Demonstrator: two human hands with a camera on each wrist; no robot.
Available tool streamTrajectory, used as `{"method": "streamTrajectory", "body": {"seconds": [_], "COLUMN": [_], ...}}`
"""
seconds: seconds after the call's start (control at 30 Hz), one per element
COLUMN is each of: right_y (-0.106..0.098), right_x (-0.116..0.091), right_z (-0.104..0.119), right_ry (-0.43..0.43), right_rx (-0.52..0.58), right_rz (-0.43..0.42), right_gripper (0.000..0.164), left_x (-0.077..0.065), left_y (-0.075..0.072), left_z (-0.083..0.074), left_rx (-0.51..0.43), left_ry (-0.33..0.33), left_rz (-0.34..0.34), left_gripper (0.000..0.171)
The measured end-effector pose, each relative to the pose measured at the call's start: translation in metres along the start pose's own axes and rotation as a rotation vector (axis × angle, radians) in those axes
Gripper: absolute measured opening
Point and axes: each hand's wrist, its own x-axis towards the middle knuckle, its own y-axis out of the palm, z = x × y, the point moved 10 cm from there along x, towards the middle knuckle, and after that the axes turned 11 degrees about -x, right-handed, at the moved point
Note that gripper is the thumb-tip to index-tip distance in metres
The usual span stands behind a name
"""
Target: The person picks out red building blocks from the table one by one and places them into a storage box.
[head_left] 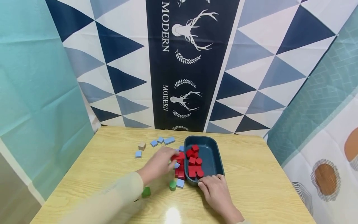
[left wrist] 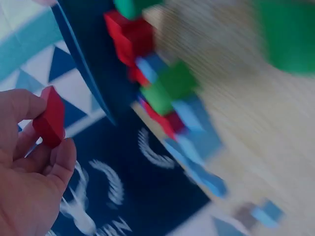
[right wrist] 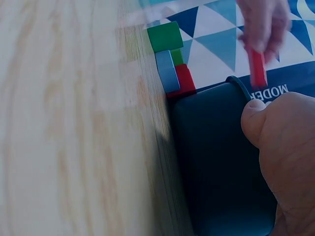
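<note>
In the left wrist view, my left hand [head_left: 159,162] pinches a red block [left wrist: 49,118] between thumb and fingers, lifted above the table at the container's left side. My right hand [head_left: 217,192] grips the near rim of a dark blue rectangular container [head_left: 208,154], its thumb [right wrist: 254,115] over the edge. Inside the container, several red blocks [head_left: 193,170] sit along the left half. Just outside its left wall lie more red blocks [head_left: 181,172], mixed with light blue ones and partly hidden by my left hand.
Light blue blocks [head_left: 169,141] and a plain wooden block [head_left: 142,146] lie toward the back left of the wooden table [head_left: 246,174]. Closer in are a green cylinder [head_left: 172,185], a light blue block [head_left: 180,183] and a green block [head_left: 146,192] beside my left sleeve. Patterned cloth [head_left: 123,62] hangs behind.
</note>
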Motion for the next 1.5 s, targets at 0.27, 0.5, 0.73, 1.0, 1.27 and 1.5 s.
{"method": "streamTrajectory", "body": {"seconds": [0.27, 0.5, 0.73, 1.0, 1.27, 1.5], "right_y": [-0.002, -0.003, -0.003, -0.002, -0.005, -0.005], "right_x": [-0.001, 0.001, 0.001, -0.001, -0.001, 0.001], "right_z": [0.007, 0.007, 0.006, 0.003, 0.004, 0.006], "right_ry": [-0.037, -0.059, -0.036, -0.013, -0.02, -0.05], "right_rx": [0.003, -0.01, -0.004, 0.008, 0.006, -0.008], "right_rz": [-0.056, -0.071, -0.043, -0.02, -0.06, -0.09], "right_gripper": [0.01, 0.008, 0.011, 0.009, 0.011, 0.012], "left_x": [0.035, 0.051, 0.062, 0.073, 0.079, 0.082], "left_y": [0.051, 0.078, 0.093, 0.103, 0.13, 0.144], "left_z": [-0.032, -0.027, -0.031, -0.029, -0.04, -0.033], "left_rx": [0.249, 0.368, 0.546, 0.532, 0.514, 0.396], "left_ry": [0.042, -0.027, 0.056, 0.033, 0.082, 0.05], "left_rz": [0.195, 0.286, 0.212, 0.1, 0.176, 0.21], "left_gripper": [0.014, 0.017, 0.033, 0.027, 0.034, 0.028]}}
